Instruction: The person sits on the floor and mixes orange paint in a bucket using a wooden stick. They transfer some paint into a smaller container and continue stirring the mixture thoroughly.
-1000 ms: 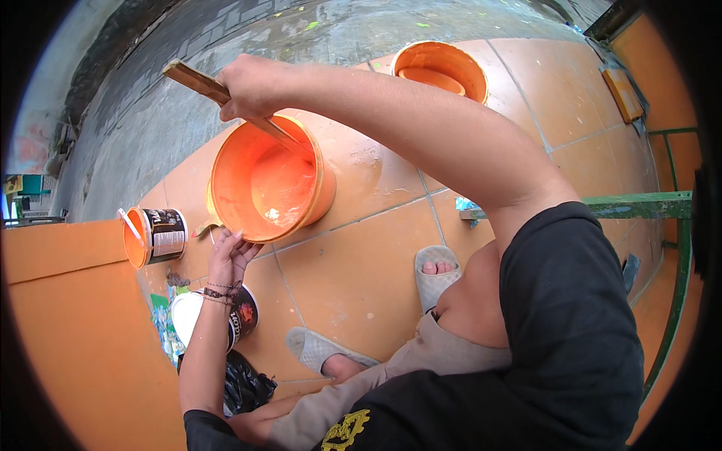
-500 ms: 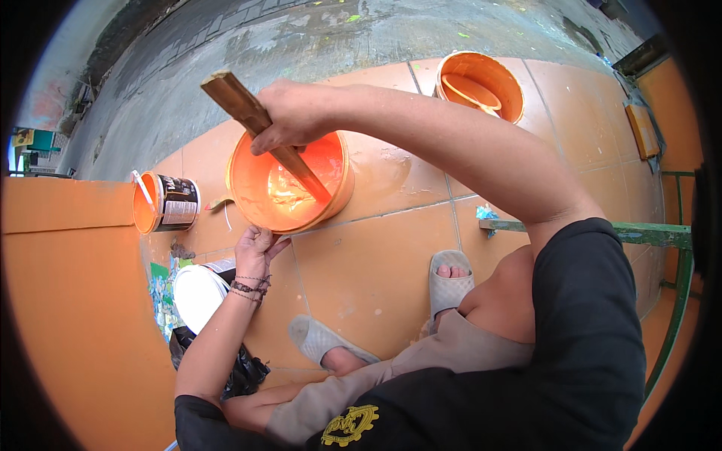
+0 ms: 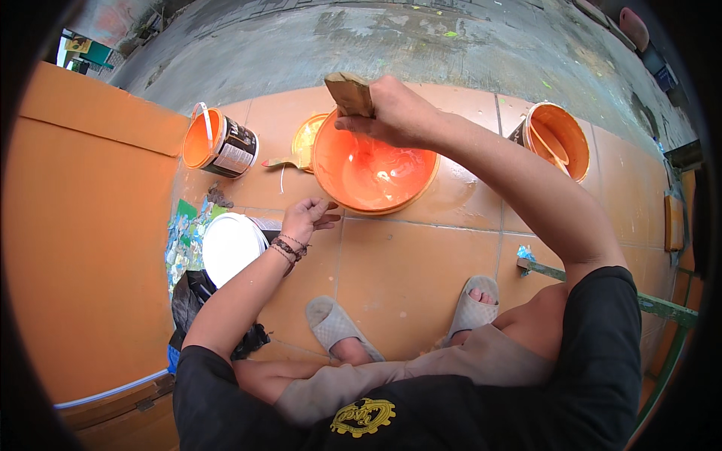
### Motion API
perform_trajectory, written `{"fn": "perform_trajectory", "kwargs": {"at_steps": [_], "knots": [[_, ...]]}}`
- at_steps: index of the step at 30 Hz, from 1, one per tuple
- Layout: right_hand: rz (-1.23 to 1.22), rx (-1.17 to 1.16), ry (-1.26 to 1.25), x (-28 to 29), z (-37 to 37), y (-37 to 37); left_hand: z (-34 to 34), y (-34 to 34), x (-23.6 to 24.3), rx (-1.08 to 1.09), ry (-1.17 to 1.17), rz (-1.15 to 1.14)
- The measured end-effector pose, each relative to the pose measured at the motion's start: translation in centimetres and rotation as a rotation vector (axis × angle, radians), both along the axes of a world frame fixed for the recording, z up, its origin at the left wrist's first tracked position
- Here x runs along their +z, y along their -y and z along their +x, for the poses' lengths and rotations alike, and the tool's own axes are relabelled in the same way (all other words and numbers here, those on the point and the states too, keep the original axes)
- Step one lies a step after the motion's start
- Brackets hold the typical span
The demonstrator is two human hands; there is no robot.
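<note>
My right hand (image 3: 391,113) is wrapped around a thick wooden stick (image 3: 349,95) above an orange-coated bucket (image 3: 416,197). The stick looks nearly end-on; its lower part is hidden behind my hand and the rim. Wet orange paint (image 3: 368,173) lies glossy inside the bucket. Just off the bucket's near left rim is my left hand (image 3: 304,218), fingers apart and holding nothing. Left of the bucket, a paintbrush (image 3: 287,161) lies against a round, paint-covered piece (image 3: 307,134), partly hidden by the bucket.
A paint pail (image 3: 235,150) lies tipped at the left; another bucket (image 3: 577,143) with a scoop-like thing inside stands at the right. Near my left forearm are a white lid (image 3: 229,248) and a black plastic bag (image 3: 194,304). A green metal frame (image 3: 662,308) is at the right.
My left hand has come off the bucket's rim. The stick has swung from a leftward slant to nearly end-on, still in my right hand. The whole view has shifted.
</note>
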State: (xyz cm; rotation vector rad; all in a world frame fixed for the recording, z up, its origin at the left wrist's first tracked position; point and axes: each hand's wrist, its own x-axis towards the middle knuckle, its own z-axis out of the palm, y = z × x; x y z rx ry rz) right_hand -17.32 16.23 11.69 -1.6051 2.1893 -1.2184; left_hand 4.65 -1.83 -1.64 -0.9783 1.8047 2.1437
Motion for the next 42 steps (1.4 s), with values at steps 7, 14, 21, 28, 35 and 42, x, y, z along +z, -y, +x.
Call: {"fn": "perform_trajectory", "kwargs": {"at_steps": [7, 14, 21, 28, 35, 42], "knots": [[0.259, -0.018, 0.425, 3.5, -2.0, -3.6, 1.0, 5.0, 1.5, -0.026, -0.04, 0.058], [0.048, -0.178, 0.182, 1.2, -3.9, -0.9, -0.5, 6.7, 2.7, -0.043, -0.058, -0.196], [0.172, 0.013, 0.327, 2.4, 0.2, -1.0, 0.3, 9.8, 3.5, -0.036, -0.042, -0.419], [0.085, -0.235, 0.31, 2.2, -3.2, -2.6, -0.7, 11.7, 4.8, -0.008, 0.015, -0.671], [0.094, -0.001, 0.23, 2.0, 0.7, -0.7, -1.4, 11.4, 6.1, 0.037, 0.093, -0.846], [0.247, -0.169, 0.339, 3.2, -2.1, -2.1, -0.4, 14.5, 4.6, -0.027, 0.016, -1.204]]}}
